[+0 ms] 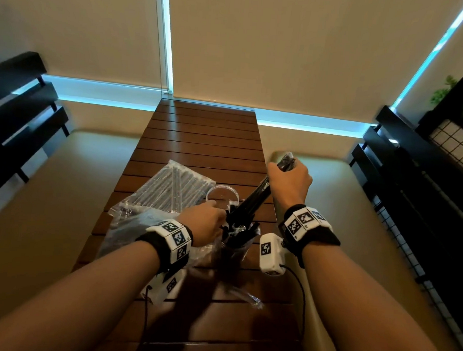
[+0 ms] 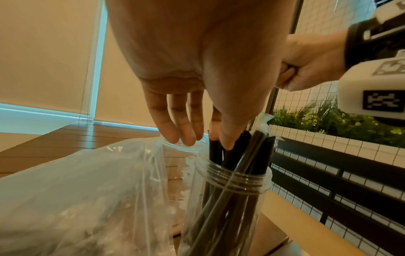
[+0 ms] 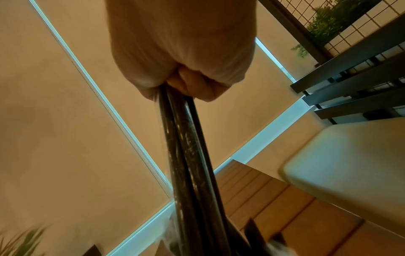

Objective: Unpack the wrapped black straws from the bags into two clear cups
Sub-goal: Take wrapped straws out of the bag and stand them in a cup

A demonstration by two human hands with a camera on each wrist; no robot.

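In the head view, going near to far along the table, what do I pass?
Loose clear wrapper → cup full of black straws → empty clear cup → bag of wrapped straws → bare slatted tabletop.

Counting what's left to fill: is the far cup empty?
Empty. The far cup shows only clear plastic inside; the straws stand in the near cup.

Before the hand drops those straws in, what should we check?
1. Right hand grips the bundle of straws: ok.
2. Bundle's lower end reaches the near cup: ok.
3. Left hand fingers steady the straws standing in that cup: ok.
4. Room left in the near cup: cannot tell.
5. Far cup upright and empty: ok.
6. Bag of straws lying on the table: ok.
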